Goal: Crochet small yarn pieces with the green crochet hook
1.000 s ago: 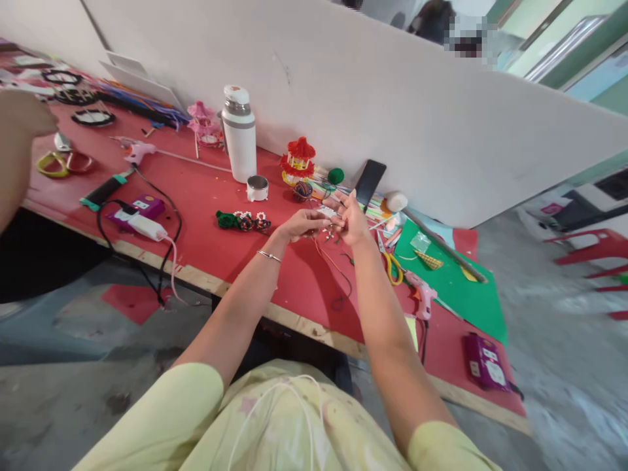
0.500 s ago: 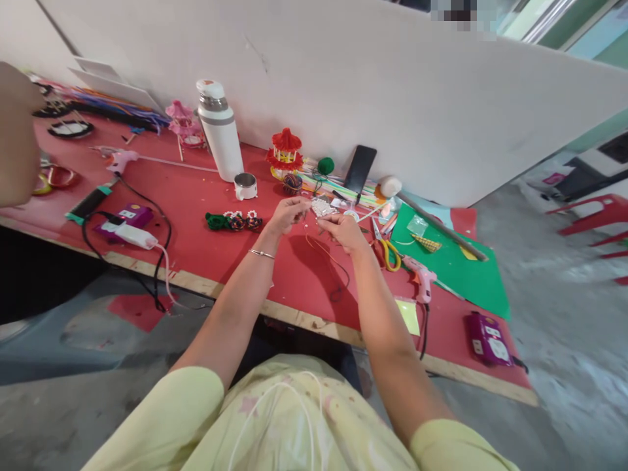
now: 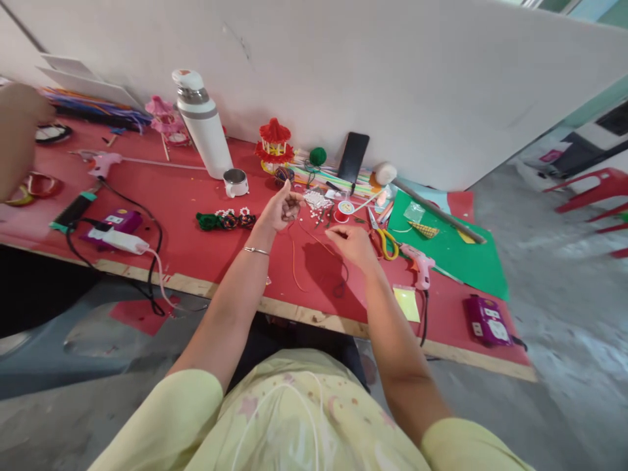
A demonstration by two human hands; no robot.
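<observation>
Two bare hands are hovering over the red tabletop (image 3: 210,258), near the middle of the frame. Your left hand (image 3: 282,210) is curling its fingers loosely, with only a narrow space between thumb and forefinger; whether it is gripping anything cannot be told. Your right hand (image 3: 354,245) is bringing thumb and fingertips together in a fine pinch, though anything between them is too small to make out.

Just below your left hand, an orange cord (image 3: 294,258) is trailing down the centre of the frame. To its right, a dark thin cord (image 3: 339,288) is lying in a small loop below your right fingertips. Slightly above centre, the white beads (image 3: 316,199) are sitting in a heap, with loose ones scattering beside the thread spool (image 3: 345,209).

Both cords are looking light and limp, probably bending wherever you are not supporting them, so pinching close to a tip should be giving you most control. The beads are likely being hard, smooth and quick to roll; one is probably calling for fingertips on opposite sides.
</observation>
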